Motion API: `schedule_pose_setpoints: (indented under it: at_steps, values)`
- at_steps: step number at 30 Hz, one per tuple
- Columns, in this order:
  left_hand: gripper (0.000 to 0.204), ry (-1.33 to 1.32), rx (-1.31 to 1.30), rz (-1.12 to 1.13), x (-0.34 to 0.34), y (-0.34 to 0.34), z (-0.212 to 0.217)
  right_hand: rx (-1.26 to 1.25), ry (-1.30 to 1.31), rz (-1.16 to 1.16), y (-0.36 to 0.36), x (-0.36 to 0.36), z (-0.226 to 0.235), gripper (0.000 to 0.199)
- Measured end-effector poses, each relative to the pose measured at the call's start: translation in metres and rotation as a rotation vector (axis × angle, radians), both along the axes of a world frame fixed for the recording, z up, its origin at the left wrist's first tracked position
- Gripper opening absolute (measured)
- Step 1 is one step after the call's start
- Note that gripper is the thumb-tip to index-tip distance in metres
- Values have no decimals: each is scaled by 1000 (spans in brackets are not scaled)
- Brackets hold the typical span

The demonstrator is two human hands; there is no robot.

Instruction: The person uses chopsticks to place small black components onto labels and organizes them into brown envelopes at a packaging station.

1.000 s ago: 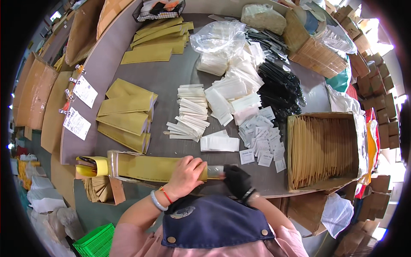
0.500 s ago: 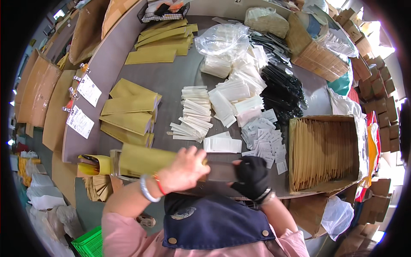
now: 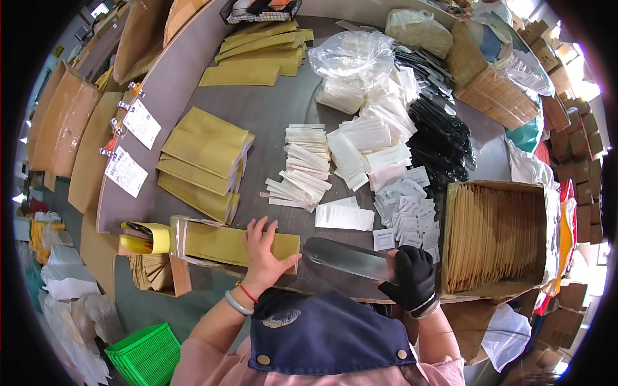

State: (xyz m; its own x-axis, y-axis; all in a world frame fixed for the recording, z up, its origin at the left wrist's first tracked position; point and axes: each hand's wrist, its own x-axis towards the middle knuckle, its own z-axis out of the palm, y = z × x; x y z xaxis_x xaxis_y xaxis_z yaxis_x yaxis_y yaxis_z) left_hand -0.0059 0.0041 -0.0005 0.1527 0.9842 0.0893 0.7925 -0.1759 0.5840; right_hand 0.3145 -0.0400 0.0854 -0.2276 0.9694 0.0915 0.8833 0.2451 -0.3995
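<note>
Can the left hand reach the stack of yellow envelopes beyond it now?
Probably yes. The left hand rests flat on one yellow envelope, and the stack of yellow envelopes lies just beyond, with nothing between.

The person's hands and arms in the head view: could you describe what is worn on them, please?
The left hand is bare, with a thin red string bracelet and a pale bangle at the wrist. The right hand wears a black glove with a light band at the cuff. Pink sleeves cover the upper arms.
</note>
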Motion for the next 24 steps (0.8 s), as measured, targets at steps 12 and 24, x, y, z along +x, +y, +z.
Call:
schedule_pose_setpoints:
  at_steps: [12, 24]
  values:
    - [72, 41, -153, -152, -4, 17, 14, 60, 224, 199, 29, -76, -59, 68]
    - [12, 251, 273, -452, -14, 115, -13, 265, 86, -995, -51, 192, -92, 31]
